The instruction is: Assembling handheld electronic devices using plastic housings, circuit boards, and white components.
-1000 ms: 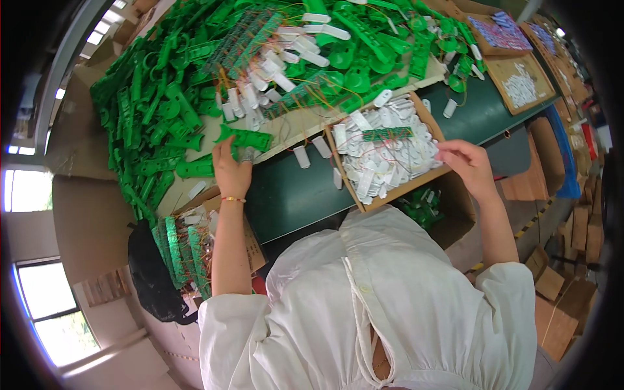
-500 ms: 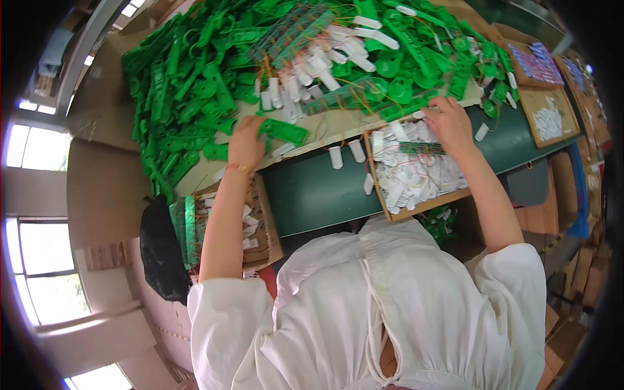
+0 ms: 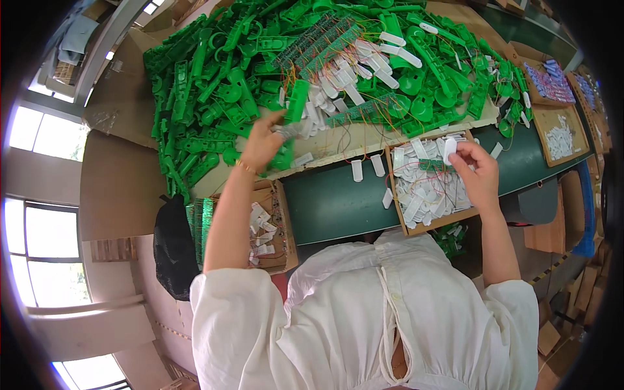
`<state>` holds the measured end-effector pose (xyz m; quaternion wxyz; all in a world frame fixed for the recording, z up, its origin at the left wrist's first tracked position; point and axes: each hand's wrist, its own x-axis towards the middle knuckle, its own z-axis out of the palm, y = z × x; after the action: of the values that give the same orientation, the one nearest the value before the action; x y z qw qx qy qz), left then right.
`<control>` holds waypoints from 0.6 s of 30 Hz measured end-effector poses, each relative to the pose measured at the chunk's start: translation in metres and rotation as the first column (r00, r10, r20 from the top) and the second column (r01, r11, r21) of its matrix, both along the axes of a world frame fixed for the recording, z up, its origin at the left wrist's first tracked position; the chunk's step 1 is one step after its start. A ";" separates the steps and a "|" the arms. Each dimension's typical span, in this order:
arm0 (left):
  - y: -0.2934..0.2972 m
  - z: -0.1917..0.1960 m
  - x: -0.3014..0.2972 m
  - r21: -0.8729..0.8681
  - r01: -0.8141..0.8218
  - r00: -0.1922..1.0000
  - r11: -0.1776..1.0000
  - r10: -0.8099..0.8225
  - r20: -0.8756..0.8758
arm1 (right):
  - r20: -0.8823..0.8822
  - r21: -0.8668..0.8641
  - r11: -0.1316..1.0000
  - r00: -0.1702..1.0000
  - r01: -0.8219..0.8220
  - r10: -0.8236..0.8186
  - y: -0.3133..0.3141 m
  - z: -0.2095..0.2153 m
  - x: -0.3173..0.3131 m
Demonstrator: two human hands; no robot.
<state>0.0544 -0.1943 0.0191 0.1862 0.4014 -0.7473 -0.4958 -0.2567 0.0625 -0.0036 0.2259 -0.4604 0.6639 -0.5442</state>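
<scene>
My left hand [image 3: 261, 142] is closed on the lower part of a long green plastic shell [image 3: 298, 101], which stands tilted up at the front of the pile. Motion blurs the fingers and the parts beside them. My right hand [image 3: 480, 174] pinches a small white rounded plastic piece [image 3: 450, 150] between thumb and fingers. It is raised over the right side of a shallow cardboard box [image 3: 406, 225] filled with similar white pieces. On those pieces lies a small green circuit board [image 3: 431, 165] with thin wires.
A large heap of green plastic shells [image 3: 214, 97] covers the table's far side, with wired circuit boards [image 3: 318, 45] on top. White wired pieces [image 3: 357, 170] hang over the cardboard edge. A second box [image 3: 284, 224] stands at left, beside a black bag [image 3: 174, 250].
My left hand has lifted and turned the green shell upward. My right hand has come back from the box's far edge and now holds a white piece. The whole view has shifted slightly.
</scene>
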 end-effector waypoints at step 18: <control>0.143 0.001 -0.049 0.512 0.798 0.284 0.316 0.552 -0.784 | 0.266 -0.069 0.965 0.928 -0.252 0.261 0.007 0.009 0.063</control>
<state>0.0054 -0.0512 0.0197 0.2584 -0.0427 -0.0677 -0.9627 -0.1940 0.0693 0.0051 0.3765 -0.4675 0.5513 -0.5794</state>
